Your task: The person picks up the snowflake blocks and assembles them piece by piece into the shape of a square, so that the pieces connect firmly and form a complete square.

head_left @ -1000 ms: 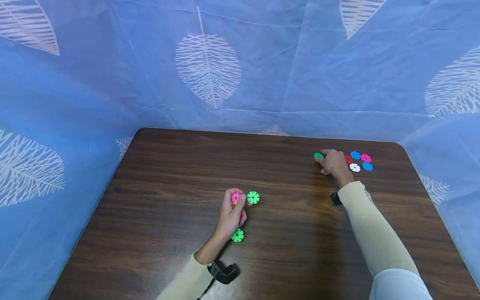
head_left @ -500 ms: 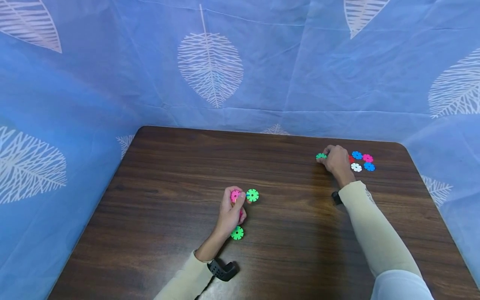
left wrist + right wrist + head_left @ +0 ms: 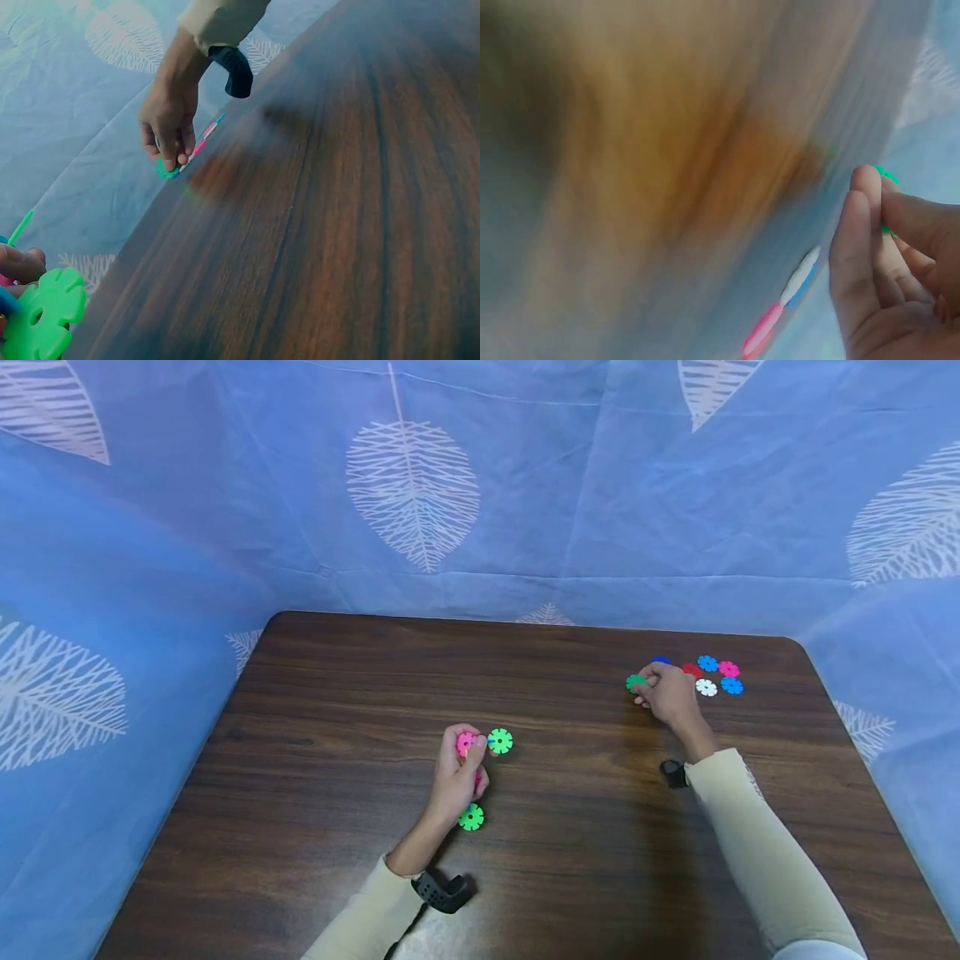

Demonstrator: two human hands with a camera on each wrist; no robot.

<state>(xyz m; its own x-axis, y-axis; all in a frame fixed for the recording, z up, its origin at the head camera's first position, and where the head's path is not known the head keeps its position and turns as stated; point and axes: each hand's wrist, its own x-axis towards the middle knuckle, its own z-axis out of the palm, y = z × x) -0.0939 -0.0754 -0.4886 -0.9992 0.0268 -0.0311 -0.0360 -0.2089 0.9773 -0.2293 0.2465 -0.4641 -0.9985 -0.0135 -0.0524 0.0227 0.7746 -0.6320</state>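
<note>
My left hand (image 3: 454,785) grips a joined piece of notched plastic discs over the middle of the table. A pink disc (image 3: 465,742) shows beside the thumb, with a green disc (image 3: 500,741) to its right and another green disc (image 3: 471,817) below the palm. The fingers hide part of this piece. In the left wrist view, its large green disc (image 3: 46,319) is at the lower left. At the far right, my right hand (image 3: 672,693) pinches a single green notched disc (image 3: 633,682) between thumb and fingertips; the right wrist view shows its green edge (image 3: 888,177).
Loose discs lie around the right hand: dark blue (image 3: 661,659), red (image 3: 692,671), blue (image 3: 707,663), pink (image 3: 729,669), white (image 3: 706,687) and another blue one (image 3: 732,686). The brown wooden table (image 3: 337,693) ends at a leaf-patterned blue cloth (image 3: 525,510).
The right hand has drawn the green disc slightly toward me, uncovering the dark blue disc behind it. The left hand keeps its grip, and the view has shifted a little.
</note>
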